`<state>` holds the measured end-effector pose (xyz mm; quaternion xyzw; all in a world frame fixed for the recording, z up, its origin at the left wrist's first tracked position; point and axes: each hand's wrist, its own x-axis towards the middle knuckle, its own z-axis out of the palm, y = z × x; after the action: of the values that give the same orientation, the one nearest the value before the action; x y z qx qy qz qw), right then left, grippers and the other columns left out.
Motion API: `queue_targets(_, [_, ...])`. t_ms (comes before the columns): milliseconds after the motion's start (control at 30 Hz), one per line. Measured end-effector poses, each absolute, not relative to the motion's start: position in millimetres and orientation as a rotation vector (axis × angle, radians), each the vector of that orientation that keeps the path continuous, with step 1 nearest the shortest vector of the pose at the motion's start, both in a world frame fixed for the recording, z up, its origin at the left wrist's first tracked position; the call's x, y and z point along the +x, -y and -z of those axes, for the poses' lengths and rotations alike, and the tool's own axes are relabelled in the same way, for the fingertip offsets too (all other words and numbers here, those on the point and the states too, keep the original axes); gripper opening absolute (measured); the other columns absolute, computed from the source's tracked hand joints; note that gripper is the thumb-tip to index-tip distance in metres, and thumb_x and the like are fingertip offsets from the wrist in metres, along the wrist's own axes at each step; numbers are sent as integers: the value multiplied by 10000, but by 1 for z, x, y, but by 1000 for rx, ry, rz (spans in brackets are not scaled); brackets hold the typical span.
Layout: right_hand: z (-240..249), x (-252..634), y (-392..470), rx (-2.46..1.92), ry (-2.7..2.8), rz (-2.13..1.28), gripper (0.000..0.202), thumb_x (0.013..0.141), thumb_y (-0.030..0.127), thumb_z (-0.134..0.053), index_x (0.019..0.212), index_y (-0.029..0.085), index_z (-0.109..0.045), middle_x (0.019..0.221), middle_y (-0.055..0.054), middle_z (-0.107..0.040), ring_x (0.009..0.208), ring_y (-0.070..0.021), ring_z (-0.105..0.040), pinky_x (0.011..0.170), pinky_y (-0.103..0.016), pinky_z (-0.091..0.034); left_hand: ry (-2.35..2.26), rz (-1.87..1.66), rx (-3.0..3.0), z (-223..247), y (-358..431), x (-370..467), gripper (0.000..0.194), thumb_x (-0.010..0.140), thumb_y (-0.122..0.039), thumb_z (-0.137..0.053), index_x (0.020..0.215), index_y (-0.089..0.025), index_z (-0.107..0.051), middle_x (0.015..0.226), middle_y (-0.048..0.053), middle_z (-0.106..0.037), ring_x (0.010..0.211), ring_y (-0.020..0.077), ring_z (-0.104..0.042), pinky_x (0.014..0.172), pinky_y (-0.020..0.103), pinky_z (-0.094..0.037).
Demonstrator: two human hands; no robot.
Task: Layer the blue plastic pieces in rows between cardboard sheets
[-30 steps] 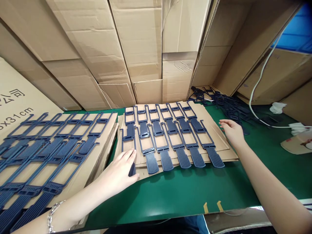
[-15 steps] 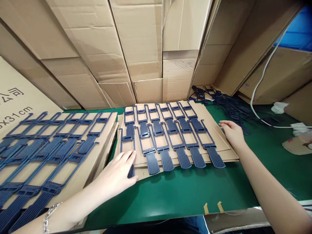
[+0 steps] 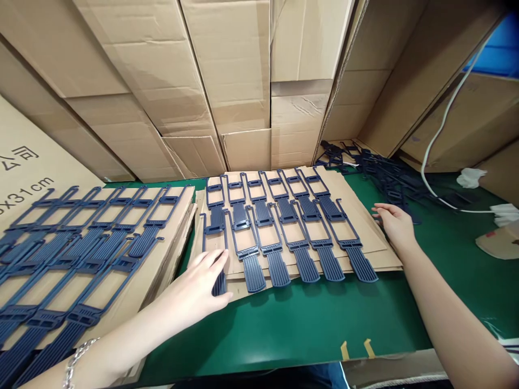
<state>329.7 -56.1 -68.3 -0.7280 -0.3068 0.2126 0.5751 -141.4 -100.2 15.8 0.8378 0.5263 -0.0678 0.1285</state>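
Note:
Two rows of dark blue plastic frames with ribbed tabs lie on a cardboard stack [image 3: 367, 237] in the middle. My left hand [image 3: 207, 278] rests on the leftmost front frame [image 3: 214, 229], covering its lower part; the fingers are curled over it and the thumb is out to the side. At the right edge of the same stack is my right hand [image 3: 393, 224], fingers bent toward the cardboard, with no blue piece seen in it. Whether its fingertips touch the cardboard is hard to tell.
More blue frames lie in rows on a second cardboard stack [image 3: 158, 275] at the left. A loose pile of dark pieces [image 3: 385, 173] sits at the back right, near a white cable [image 3: 430, 146] and crumpled white paper [image 3: 470, 177]. Cardboard panels [image 3: 243, 65] stand behind.
My right hand has shifted slightly to the right. My left hand stays nearly in place on the leftmost frame, and the stack's right edge sits slightly farther right.

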Motion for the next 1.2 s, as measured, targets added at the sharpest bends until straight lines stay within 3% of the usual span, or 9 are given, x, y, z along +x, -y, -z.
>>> queue_targets(267, [69, 334, 58, -1648, 602, -565, 193, 661, 211, -519, 825, 150, -600, 881, -66, -612, 676, -111, -562, 550, -171, -479, -1509, 248, 2468, -11, 95, -148, 739, 749, -512, -439, 1359, -148, -239, 1402, 85, -257, 1280, 283, -240, 1035, 450, -300])
queue_targets(567, [74, 335, 55, -1620, 612, -592, 181, 664, 180, -531, 819, 141, -617, 791, -27, -614, 603, -64, -551, 518, -113, -454, -1500, 310, 2502, -22, 96, -145, 727, 719, -488, -488, 1330, -133, -316, 1371, 100, -318, 1252, 291, -302, 1037, 450, -298])
queue_targets(1200, [71, 335, 59, -1673, 653, -641, 171, 712, 158, -507, 847, 122, -607, 826, -47, -606, 625, -67, -542, 555, -121, -444, -1461, 381, 2529, -19, 90, -152, 746, 729, -501, -465, 1350, -144, -256, 1402, 76, -251, 1274, 271, -266, 1063, 434, -248])
